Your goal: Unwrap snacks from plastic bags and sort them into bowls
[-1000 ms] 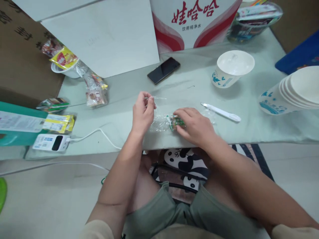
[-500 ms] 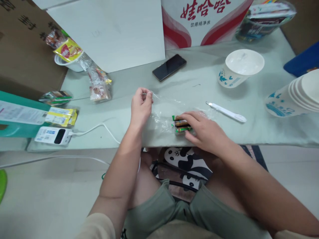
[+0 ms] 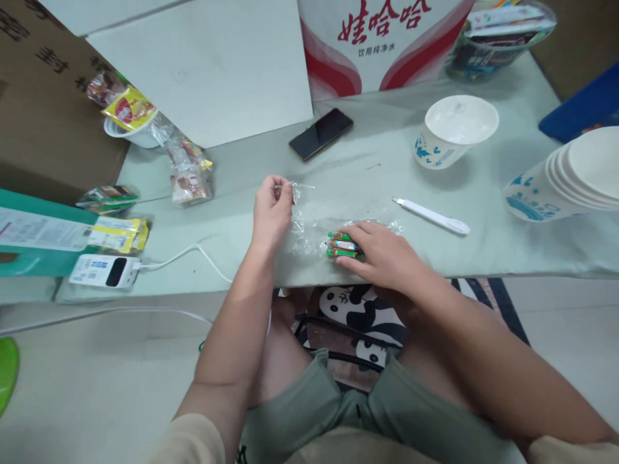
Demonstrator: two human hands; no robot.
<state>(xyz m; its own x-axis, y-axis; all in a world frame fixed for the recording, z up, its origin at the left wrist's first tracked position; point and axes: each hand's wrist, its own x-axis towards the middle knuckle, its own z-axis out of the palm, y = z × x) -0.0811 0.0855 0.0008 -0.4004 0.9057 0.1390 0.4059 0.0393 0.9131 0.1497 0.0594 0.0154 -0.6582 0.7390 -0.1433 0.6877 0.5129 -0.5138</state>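
Note:
With its fingers pinched together, my left hand (image 3: 272, 209) holds one edge of a clear plastic bag (image 3: 300, 235) just above the table. The crinkled film spreads from there toward my right hand (image 3: 380, 251), which is curled over a small bundle of green-and-brown wrapped snack sticks (image 3: 341, 245). The left ends of the sticks stick out past my fingers, and the rest is hidden under the palm. To the right of that hand lies a white utility knife (image 3: 430, 216) with a hooked tip, touched by neither hand.
Behind my hands lies a black phone (image 3: 321, 134). A paper cup (image 3: 454, 132) and stacked cups (image 3: 556, 174) stand at the right. At the left are packaged snacks (image 3: 191, 187) and a white power bank (image 3: 105, 270) with a cable. Large boxes (image 3: 203, 64) line the back.
My right hand has shifted slightly left with the wrapped sticks, which have turned so different faces show. My left hand keeps its pinch on the film. The whole view has shifted a little.

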